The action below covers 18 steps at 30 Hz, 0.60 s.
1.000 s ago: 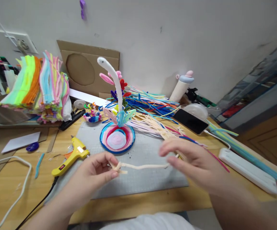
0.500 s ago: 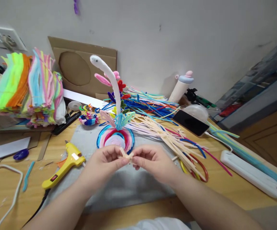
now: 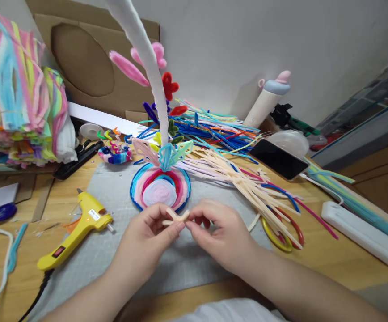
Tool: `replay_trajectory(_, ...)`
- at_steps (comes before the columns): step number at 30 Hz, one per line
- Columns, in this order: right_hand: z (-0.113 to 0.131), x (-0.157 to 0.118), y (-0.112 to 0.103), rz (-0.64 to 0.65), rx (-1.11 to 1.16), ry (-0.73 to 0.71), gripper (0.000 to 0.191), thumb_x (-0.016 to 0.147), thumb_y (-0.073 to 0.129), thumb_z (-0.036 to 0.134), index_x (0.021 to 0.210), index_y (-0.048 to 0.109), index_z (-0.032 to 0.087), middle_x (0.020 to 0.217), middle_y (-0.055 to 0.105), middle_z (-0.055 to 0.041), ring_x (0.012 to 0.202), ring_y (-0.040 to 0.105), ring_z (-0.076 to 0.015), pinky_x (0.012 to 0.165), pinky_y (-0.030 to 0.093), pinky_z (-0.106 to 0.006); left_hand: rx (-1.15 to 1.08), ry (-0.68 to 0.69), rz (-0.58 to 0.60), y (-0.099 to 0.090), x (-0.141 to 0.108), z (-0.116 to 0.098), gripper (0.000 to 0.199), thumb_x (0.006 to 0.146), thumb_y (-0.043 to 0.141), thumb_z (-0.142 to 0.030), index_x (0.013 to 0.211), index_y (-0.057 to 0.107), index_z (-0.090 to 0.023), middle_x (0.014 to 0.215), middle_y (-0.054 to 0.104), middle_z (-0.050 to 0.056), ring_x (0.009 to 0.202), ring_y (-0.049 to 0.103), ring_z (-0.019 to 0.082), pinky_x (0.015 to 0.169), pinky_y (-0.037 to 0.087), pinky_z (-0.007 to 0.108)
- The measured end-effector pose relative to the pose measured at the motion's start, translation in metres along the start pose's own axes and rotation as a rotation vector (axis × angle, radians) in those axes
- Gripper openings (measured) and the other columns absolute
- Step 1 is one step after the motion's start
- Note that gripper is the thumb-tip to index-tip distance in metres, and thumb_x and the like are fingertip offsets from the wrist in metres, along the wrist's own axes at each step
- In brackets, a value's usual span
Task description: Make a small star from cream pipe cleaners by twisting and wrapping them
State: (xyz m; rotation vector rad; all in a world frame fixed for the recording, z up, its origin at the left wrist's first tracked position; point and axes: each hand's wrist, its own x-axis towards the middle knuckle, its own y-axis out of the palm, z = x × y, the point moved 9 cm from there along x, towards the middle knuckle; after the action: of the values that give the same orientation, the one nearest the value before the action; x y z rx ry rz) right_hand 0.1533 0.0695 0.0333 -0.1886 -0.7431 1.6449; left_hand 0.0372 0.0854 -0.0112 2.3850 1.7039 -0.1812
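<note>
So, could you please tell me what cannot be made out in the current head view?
All in the head view:
Cream piece: partly covered by the left hand and right hand, so its join is hidden.
White stalk: upper end cut off by the top edge.
Label on the glue gun: print too small to read.
Black cord: runs out past the bottom edge.

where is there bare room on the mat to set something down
Bare mat lies between the left hand, right hand and near wooden edge; a smaller patch lies between the right hand, round base and beige pipe cleaners. Behind the base, coloured pipe cleaners make it crowded.
</note>
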Motion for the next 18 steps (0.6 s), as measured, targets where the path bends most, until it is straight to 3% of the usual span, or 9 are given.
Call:
replay_trajectory(5, 0.0039, -0.0015, -0.0017, -0.048, -0.115, -0.056, 0.008, 0.076, 0.056, 0.011, 0.075, 0.057, 0.018, 0.074, 0.06, -0.0004, 0.071, 0.054, -0.0142, 0.066, 0.039, -0.027, 0.059, 0.065, -0.009, 0.0013, 0.0007, 0.0036, 0.009, 0.073, 0.066, -0.021, 0.073, 0.058, -0.018, 0.069, 0.059, -0.003, 0.066, 0.055, 0.012, 0.061, 0.043, 0.021)
replay_trajectory(11, -0.0016, -0.0007, -0.003, -0.058, -0.098, -0.038, 0.01, 0.077, 0.054, 0.01, 0.076, 0.058, 0.019, 0.071, 0.059, 0.0003, 0.068, 0.054, -0.0137, 0.064, 0.039, -0.025, 0.016, 0.069, 0.01, 0.0046, 0.0022, 0.0034, 0.009, 0.072, 0.066, -0.019, 0.081, 0.064, -0.019, 0.078, 0.067, 0.0, 0.073, 0.061, 0.014, 0.069, 0.048, 0.023)
replay_trajectory(18, 0.0027, -0.0016, 0.0, -0.039, -0.102, -0.063, 0.011, 0.077, 0.054, 0.009, 0.077, 0.058, 0.019, 0.073, 0.062, 0.0, 0.07, 0.055, -0.0139, 0.066, 0.038, -0.027, -0.022, 0.014, -0.006, 0.0019, 0.0043, 0.0031, 0.009, 0.071, 0.068, -0.024, 0.071, 0.063, -0.016, 0.066, 0.062, -0.002, 0.06, 0.055, 0.011, 0.058, 0.045, 0.02)
